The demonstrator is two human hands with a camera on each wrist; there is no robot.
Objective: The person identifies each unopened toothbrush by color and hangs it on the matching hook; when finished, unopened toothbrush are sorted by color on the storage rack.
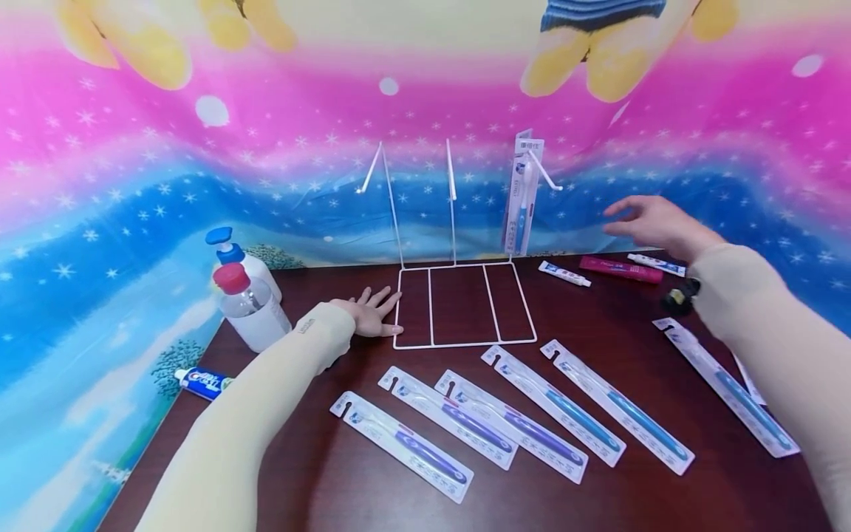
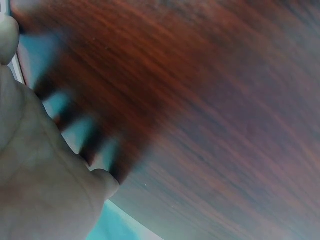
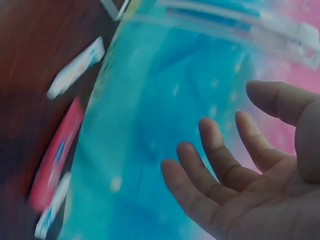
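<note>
A white wire display rack [image 1: 465, 345] stands at the back of the dark table. From its right hook hang packaged toothbrushes [image 1: 525, 199], one in front of another; the middle and left hooks hold nothing. My left hand [image 1: 372, 313] is at the rack's left base edge, fingers spread, thumb on the wire. In the left wrist view, part of that palm [image 2: 45, 165] shows beside the wood. My right hand [image 1: 648, 222] hovers right of the hanging packs, apart from them. Its loosely bent fingers hold nothing, as the right wrist view of the hand [image 3: 240, 185] shows.
Several packaged toothbrushes [image 1: 402, 447] lie slanted across the front, another pack [image 1: 725, 388] farther right. Toothpaste tubes, including a pink one [image 1: 621, 269], lie under my right hand. Pump bottles [image 1: 253, 307] and a blue tube [image 1: 202, 383] are at left. A patterned cloth [image 1: 319, 199] hangs behind.
</note>
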